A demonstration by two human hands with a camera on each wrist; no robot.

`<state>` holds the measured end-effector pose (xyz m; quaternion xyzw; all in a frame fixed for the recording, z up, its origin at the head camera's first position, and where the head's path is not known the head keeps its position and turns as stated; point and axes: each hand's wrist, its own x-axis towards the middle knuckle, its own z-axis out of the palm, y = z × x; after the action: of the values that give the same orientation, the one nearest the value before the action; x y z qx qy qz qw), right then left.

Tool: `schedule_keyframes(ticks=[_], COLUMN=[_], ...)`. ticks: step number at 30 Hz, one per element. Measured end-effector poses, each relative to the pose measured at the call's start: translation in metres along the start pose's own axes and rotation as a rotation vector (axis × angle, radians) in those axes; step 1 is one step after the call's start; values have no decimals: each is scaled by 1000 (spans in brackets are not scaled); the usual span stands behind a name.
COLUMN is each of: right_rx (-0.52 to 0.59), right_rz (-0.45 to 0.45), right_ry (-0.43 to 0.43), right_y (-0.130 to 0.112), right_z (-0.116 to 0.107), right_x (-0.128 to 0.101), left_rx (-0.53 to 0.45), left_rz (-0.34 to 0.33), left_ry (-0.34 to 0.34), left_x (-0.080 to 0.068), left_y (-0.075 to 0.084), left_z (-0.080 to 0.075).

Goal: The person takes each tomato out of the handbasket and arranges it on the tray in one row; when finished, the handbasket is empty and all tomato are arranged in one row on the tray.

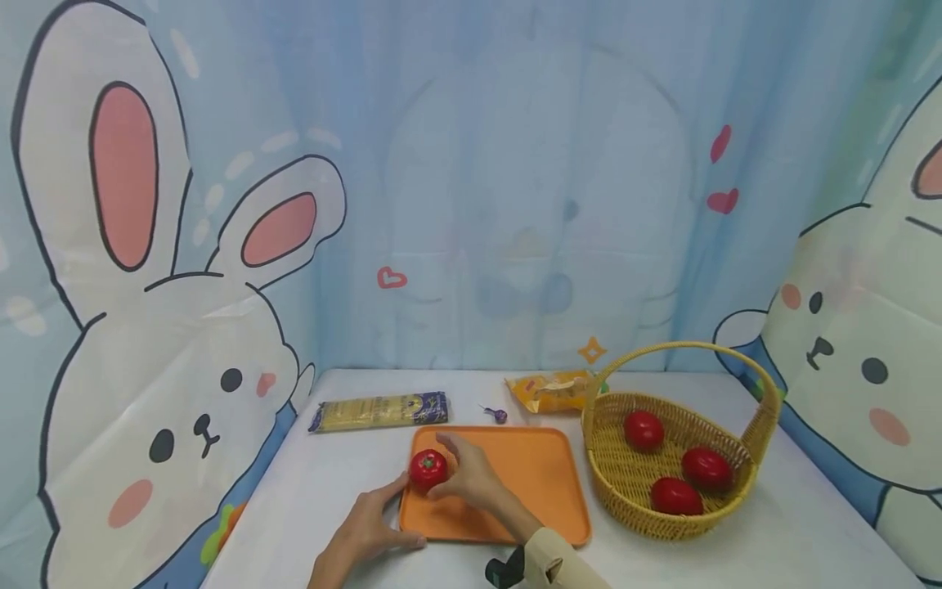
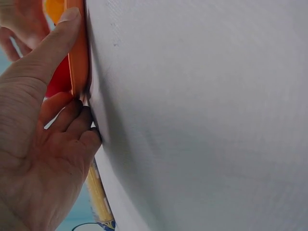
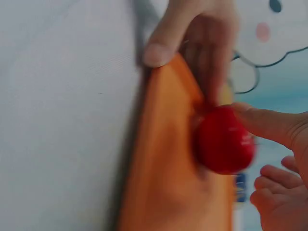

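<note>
A shiny red tomato with a green top rests on the left part of an orange tray. My right hand is beside it, thumb touching the tomato in the right wrist view and the other fingers spread away from it. My left hand holds the tray's near left corner. Its thumb lies along the near rim in the left wrist view, and its fingers bend against the left side, close to the tomato.
A yellow wicker basket with several glossy red fruits stands right of the tray. Behind the tray lie a pack of noodles, a small purple thing and an orange-yellow bag. A rabbit-print curtain hangs behind the table.
</note>
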<state>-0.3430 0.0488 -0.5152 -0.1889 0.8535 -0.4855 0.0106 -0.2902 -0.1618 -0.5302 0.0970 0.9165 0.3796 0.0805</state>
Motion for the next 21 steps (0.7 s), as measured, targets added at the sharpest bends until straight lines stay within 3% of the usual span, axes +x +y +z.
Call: schedule_keyframes(ticks=[4,11,15,18,21], right_rx=[29,327,392,421,455], right_rz=[-18,-156,-212,-209,-129], right_ry=[-76,-485,-647,-644,-488], right_y=[-24,-49,-44,-24,7], right_z=[-44,-157,-218,-262,-297], right_x=[-21,-70,-90,-99,-106], left_rx=[-18,-23,-20,-18,-17], left_rz=[-2,-4,-4,-7,-6], left_ry=[4,-10,-1,2,-8], left_x=[1,2,1,-1,-2], left_y=[1,0,-3,-6,-8], left_z=[3,11,7,4,1])
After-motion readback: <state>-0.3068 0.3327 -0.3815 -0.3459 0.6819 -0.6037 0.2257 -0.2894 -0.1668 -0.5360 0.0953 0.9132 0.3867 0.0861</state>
